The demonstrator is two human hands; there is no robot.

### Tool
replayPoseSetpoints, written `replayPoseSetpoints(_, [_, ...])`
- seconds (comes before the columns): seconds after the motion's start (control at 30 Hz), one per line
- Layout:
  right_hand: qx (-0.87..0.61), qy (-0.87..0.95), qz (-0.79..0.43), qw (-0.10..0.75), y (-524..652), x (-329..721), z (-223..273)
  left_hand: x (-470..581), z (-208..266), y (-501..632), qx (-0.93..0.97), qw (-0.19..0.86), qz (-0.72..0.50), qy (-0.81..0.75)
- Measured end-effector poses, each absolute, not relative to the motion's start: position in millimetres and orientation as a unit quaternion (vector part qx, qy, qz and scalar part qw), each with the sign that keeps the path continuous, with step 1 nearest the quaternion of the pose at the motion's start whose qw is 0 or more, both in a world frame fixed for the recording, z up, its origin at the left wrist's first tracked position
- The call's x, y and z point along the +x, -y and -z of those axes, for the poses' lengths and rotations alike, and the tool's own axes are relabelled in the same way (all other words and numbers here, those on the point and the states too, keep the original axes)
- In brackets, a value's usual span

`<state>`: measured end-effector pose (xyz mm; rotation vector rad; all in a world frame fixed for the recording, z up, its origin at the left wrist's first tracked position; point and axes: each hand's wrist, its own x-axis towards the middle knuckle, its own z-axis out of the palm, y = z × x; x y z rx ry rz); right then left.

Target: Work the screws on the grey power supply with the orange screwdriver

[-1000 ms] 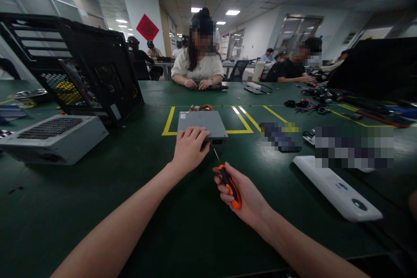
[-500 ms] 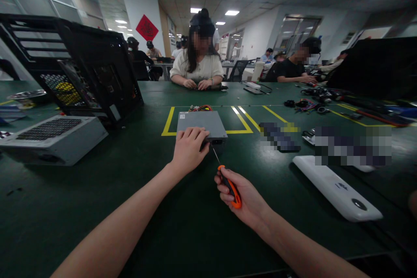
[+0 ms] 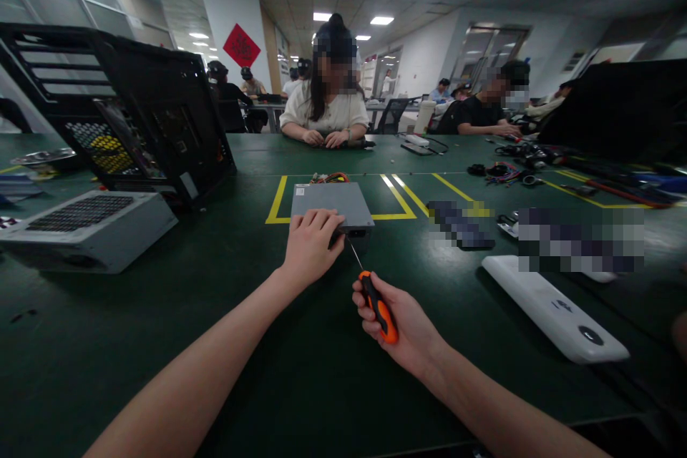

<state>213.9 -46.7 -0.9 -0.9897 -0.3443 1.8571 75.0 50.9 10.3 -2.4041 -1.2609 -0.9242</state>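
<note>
A grey computer power supply [image 3: 351, 199] lies on the green table in front of me, a bundle of coloured cables [image 3: 331, 177] at its far side. My left hand [image 3: 313, 240] grips its near left edge, fingers over the top and thumb at the front face. In my right hand [image 3: 394, 311] is a screwdriver [image 3: 379, 308] with an orange and black handle. Its thin shaft slants up to the near face of the power supply, beside my left thumb. Exactly where the tip sits is too small to tell.
A black computer case [image 3: 161, 107] and another power supply [image 3: 96, 232] stand at left. To the right lie a white oblong device [image 3: 555, 308], a dark blurred-out phone-like object [image 3: 460, 225] and tangled cables [image 3: 502, 172]. Across the table sits a person [image 3: 325, 107].
The screwdriver handle has turned in my right hand, showing more black on its upper side. My left hand and the power supply stay in place.
</note>
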Motion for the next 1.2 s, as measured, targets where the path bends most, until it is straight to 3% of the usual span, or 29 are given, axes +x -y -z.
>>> replayPoseSetpoints(1.2, [-0.397,0.156,-0.774,0.469,46,223,-1,72,1,-34,-0.799,0.134,0.384,0.443])
